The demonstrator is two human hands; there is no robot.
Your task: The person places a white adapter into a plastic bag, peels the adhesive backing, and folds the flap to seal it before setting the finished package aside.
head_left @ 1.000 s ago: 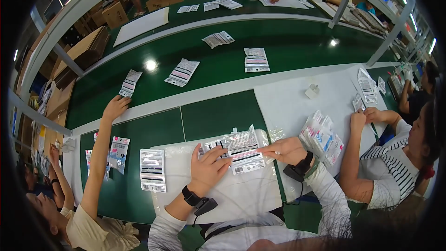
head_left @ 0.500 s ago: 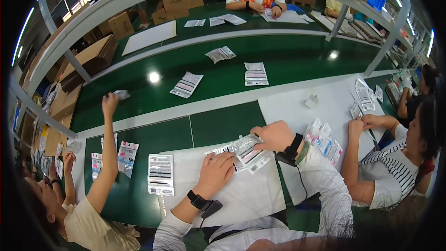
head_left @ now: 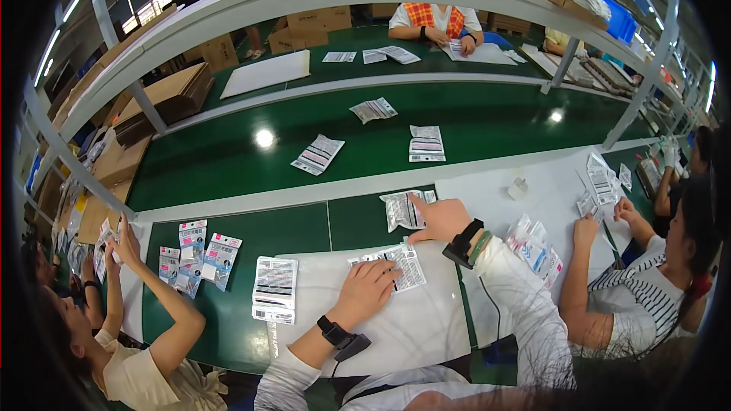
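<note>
My left hand [head_left: 364, 289] lies on a flat printed pouch [head_left: 410, 265] on the white sheet [head_left: 426, 320], its fingers stretched across the pouch's left part. Just beyond, a fuller clear-and-silver pouch [head_left: 399, 214] rests on the green strip at the sheet's far edge. My right hand [head_left: 445, 222] touches that pouch's right side with an extended index finger; the thumb is spread apart near its lower corner. Left of my left hand, another printed pouch [head_left: 275, 289] lies flat, partly over the sheet's edge.
Three pouches, one of them a crumpled pouch [head_left: 374, 109], lie on the green belt [head_left: 228, 160] ahead. Colourful pouches [head_left: 221, 259] lie to the left, more pouches [head_left: 534, 250] to the right. Co-workers sit on both sides and across. A grey rail [head_left: 304, 198] borders the belt.
The fuller pouch has moved from beside my left hand to the green strip beyond the sheet, and my right hand's grip has loosened. The left co-worker's arm has drawn back from the belt.
</note>
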